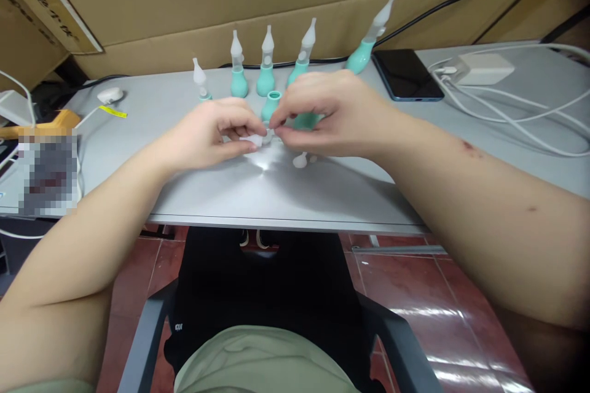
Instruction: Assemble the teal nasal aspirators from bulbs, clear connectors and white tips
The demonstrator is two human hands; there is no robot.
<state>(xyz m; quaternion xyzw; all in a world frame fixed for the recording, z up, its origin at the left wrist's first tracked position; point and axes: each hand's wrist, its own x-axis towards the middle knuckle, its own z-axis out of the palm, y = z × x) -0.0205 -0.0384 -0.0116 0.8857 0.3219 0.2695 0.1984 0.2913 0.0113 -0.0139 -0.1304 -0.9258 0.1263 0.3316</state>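
Note:
My left hand (225, 132) pinches a small translucent white nozzle piece (252, 140) over the middle of the desk. Close beside it on the right, my right hand (313, 113) has thumb and forefinger pressed together at the piece's clear end; what they grip is too small to name. An uncapped teal bulb (273, 103) stands just behind the fingertips, and more teal shows behind my right hand. Small white parts (300, 161) lie on the desk below my right hand. Behind both hands are several teal bulbs with white nozzles (238, 81), one leaning at the right (361, 56).
The grey desk (276, 202) has a cardboard wall behind it. A dark phone (408, 75) and a white charger (483, 69) with looped cables lie at the right. A yellow-orange tool (64, 121) and a white device (110, 96) are at the left. Below are chair armrests.

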